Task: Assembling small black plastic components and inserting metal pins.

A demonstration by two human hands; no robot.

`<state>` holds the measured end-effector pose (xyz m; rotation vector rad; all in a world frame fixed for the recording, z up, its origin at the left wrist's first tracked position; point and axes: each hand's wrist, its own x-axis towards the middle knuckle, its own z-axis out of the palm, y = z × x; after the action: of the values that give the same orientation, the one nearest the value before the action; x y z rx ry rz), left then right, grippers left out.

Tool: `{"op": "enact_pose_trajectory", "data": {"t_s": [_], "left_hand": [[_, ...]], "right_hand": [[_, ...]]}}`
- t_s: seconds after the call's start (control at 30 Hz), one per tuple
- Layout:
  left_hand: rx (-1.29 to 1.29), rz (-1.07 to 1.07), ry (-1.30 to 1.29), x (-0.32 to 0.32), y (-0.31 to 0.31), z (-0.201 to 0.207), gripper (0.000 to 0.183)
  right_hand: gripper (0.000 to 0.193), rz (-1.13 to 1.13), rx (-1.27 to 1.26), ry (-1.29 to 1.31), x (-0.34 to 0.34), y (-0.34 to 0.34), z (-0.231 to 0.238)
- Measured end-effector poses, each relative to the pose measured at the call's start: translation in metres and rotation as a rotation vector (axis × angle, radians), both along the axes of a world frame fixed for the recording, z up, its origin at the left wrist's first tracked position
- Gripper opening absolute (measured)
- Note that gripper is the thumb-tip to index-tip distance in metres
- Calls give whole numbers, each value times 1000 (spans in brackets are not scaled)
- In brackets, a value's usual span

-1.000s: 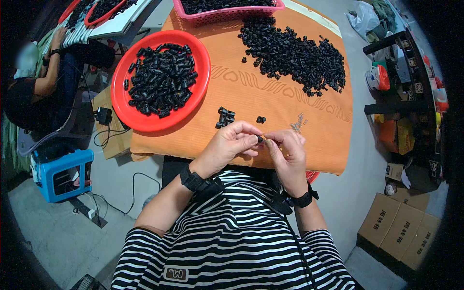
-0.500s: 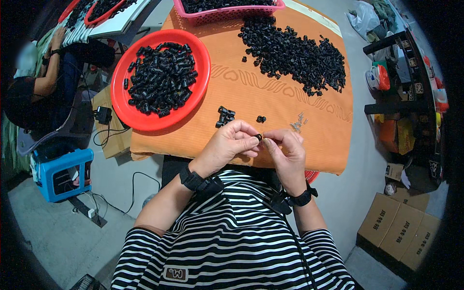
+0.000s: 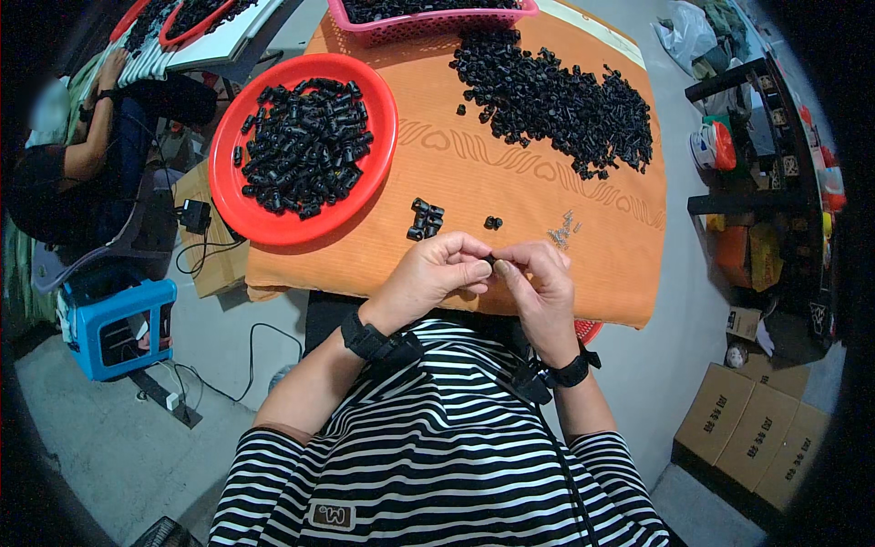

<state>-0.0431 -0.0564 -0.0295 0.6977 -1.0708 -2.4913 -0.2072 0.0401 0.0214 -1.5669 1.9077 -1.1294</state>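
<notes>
Between the fingertips of both hands is a small black plastic part (image 3: 490, 259), mostly covered by the fingers. My left hand (image 3: 439, 273) pinches it from the left. My right hand (image 3: 540, 281) meets it with thumb and forefinger from the right. Just beyond the left hand lies a small group of black cylindrical parts (image 3: 425, 220). A tiny black piece (image 3: 493, 222) rests past the fingertips. Small silvery metal pins or screws (image 3: 565, 229) are scattered beyond the right hand.
A red round tray (image 3: 383, 173) heaped with black cylindrical parts stands at the left of the orange-covered table (image 3: 437, 173). Loose black pieces (image 3: 565, 109) spread over the far right, by a pink basket (image 3: 392, 35). Another person (image 3: 87, 155) sits at far left; cartons (image 3: 743, 428) stand at right.
The fingertips have drawn closer together around the small black part, so less of it shows. Both arms stay nearly in place.
</notes>
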Motion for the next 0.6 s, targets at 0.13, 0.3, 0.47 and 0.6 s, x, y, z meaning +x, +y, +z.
{"op": "enact_pose_trajectory", "data": {"t_s": [0.13,0.3,0.47,0.6], "left_hand": [[-5,7,0,0,0,-1,23],[-4,24,-2,2,1,-1,22],[2,26,32,2,4,-5,19],[-60,-71,-23,0,0,0,20]], "right_hand": [[11,-19,-9,29,1,0,1],[17,77,-42,110,-5,-2,2],[26,72,-24,-51,-8,-4,-5],[55,35,67,140,-29,-31,-10]]}}
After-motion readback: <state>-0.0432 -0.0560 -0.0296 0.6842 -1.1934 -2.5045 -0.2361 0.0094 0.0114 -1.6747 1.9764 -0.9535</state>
